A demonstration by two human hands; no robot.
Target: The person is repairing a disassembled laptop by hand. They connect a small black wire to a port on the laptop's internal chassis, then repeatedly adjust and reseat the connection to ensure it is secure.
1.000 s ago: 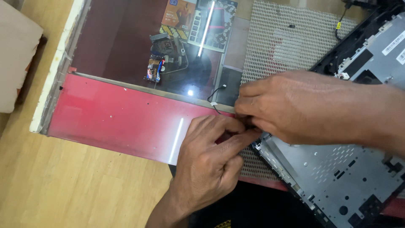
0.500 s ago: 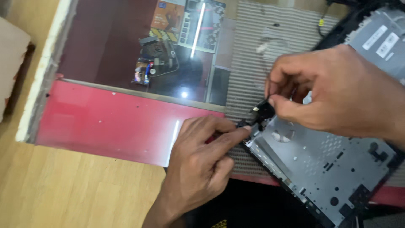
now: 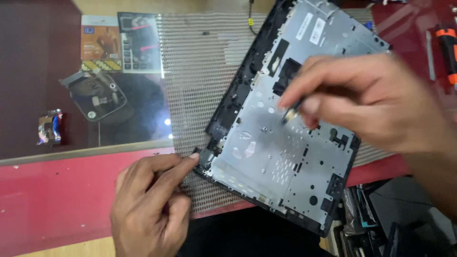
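Observation:
An opened laptop base [image 3: 285, 157] with a bare silver metal inner plate and black frame lies tilted on a beige mesh mat [image 3: 200, 76]. My left hand [image 3: 152, 204] rests at the near left, its index fingertip pressing the base's left corner. Above the middle of the plate hovers my right hand [image 3: 366, 104], fingers pinched on a small dark part with a yellowish tip [image 3: 289, 114]. Exactly what that part is stays hidden by the fingers.
The mat lies on a red counter [image 3: 57, 195] with a dark glass top [image 3: 47, 71] showing small gadgets and cards beneath. An orange-handled tool [image 3: 448, 47] lies at the far right. Dark clutter sits below the counter at the bottom right [image 3: 381, 219].
The view has shifted so the laptop base fills more of the frame. My right hand has lifted from the base's left corner and moved up over the plate with the small part.

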